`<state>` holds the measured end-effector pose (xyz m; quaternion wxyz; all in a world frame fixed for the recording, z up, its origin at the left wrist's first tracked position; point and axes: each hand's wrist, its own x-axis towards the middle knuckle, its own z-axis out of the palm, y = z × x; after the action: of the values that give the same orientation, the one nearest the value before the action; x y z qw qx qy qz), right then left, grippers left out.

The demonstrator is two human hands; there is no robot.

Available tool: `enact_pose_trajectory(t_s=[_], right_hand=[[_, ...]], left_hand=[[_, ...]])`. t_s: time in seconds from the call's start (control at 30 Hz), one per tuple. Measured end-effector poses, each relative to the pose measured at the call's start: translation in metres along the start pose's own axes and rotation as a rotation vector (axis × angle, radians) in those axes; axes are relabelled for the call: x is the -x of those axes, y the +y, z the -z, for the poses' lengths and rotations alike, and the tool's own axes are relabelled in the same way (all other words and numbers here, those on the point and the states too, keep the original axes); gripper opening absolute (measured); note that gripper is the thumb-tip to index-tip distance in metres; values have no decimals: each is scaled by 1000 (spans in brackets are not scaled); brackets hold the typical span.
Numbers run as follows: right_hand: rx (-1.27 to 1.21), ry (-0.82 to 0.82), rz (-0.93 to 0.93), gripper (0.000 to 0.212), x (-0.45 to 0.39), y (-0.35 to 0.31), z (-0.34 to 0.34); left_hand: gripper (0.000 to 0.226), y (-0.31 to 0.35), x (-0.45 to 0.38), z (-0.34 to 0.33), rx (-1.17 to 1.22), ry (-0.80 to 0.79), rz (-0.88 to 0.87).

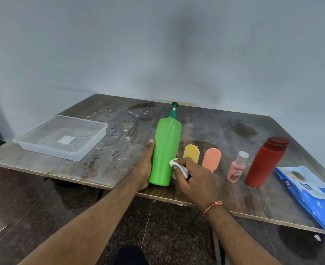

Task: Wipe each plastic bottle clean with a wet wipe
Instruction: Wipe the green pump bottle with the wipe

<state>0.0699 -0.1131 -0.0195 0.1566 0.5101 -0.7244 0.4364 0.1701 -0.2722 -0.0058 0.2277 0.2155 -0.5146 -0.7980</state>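
Here the left hand [144, 165] grips the green bottle [164, 152], its fingers hidden; right hand [194, 178] pinches a wipe [177, 165].

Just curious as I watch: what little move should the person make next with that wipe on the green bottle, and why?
Probably slide the wipe up the green bottle. The right hand presses it low on the side, while the left hand steadies the bottle, so everything above looks unwiped.

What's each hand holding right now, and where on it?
Left hand grips the green pump bottle around its lower body. Right hand holds a bunched white wet wipe in its fingers, pressed against the bottle's side.
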Motion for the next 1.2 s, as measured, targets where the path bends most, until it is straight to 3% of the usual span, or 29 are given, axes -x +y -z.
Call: enact_pose_trajectory(t_s=[0.17, 0.5, 0.77, 1.03, 1.2], right_hand=[[6, 75, -51, 25, -1, 1, -1], [44, 15, 66, 16, 6, -2, -1], [11, 109, -60, 26, -1, 0, -1], [11, 119, 122, 26, -2, 2, -3], [165, 11, 410, 26, 3, 1, 5]], left_hand=[[79, -2, 3, -4, -161, -16, -2], [83, -2, 2, 1, -44, -10, -34], [75, -9, 5, -6, -181, -42, -53], [86, -11, 2, -5, -168, -29, -69], [90, -14, -1, -1, -198, -65, -86]])
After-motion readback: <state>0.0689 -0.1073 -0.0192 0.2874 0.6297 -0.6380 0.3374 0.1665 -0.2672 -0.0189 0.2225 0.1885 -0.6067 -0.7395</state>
